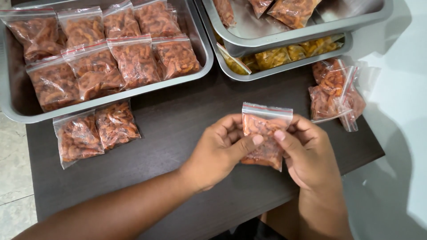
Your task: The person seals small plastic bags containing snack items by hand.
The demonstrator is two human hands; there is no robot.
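Observation:
Both hands hold one small clear zip bag (265,128) of orange-red snacks, upright above the dark table (178,133). My left hand (220,151) grips its left side, thumb across the front. My right hand (307,153) grips the right side, thumb pressed on the front. The bag's red-striped top edge sticks up above my fingers.
A large metal tray (18,106) at the back left holds several filled bags. Two bags (95,131) lie on the table in front of it. Stacked metal trays (284,38) stand at the back right, with yellow snack bags below. More bags (336,91) lie at the table's right edge.

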